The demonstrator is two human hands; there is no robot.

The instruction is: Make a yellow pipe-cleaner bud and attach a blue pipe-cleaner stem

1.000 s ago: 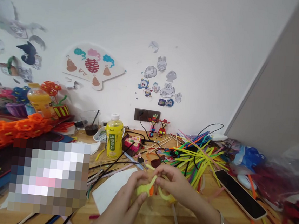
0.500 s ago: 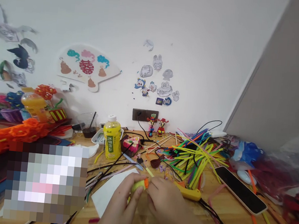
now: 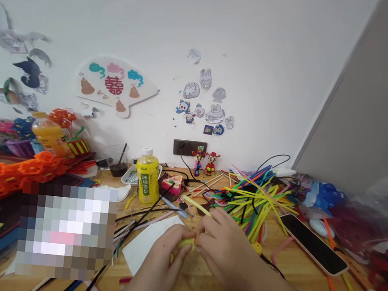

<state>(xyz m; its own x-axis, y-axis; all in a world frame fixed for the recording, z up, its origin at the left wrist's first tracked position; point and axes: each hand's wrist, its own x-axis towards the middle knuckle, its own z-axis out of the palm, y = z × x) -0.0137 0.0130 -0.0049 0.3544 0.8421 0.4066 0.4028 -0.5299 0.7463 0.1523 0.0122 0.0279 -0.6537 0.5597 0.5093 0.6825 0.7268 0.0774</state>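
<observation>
Low in the middle, my left hand [image 3: 164, 258] pinches a small yellow piece [image 3: 186, 242] that looks wound from pipe cleaner, with a bit of orange at its right end. My right hand [image 3: 227, 247] meets it from the right, fingertips closed against that end. A pale yellow pipe cleaner [image 3: 198, 206] sticks out up and left from the right hand's fingers; where it joins the piece is hidden. Under the left hand lies a white sheet [image 3: 143, 246]. Behind the right hand is a heap of coloured pipe cleaners [image 3: 260, 202].
A yellow drink bottle [image 3: 148, 177] stands behind the sheet, near two small red-hatted figures [image 3: 212, 164] by the wall. To the right lie a phone [image 3: 315, 244] and plastic bags [image 3: 354, 220]. A yellow-handled tool [image 3: 257, 249] with a black cord is partly behind my right arm. Orange flowers [image 3: 16, 176] fill the left.
My right hand has risen and turned, and the yellow pipe cleaner now points further up from it. The orange end of the piece is more covered by my fingers. The view has shifted slightly.
</observation>
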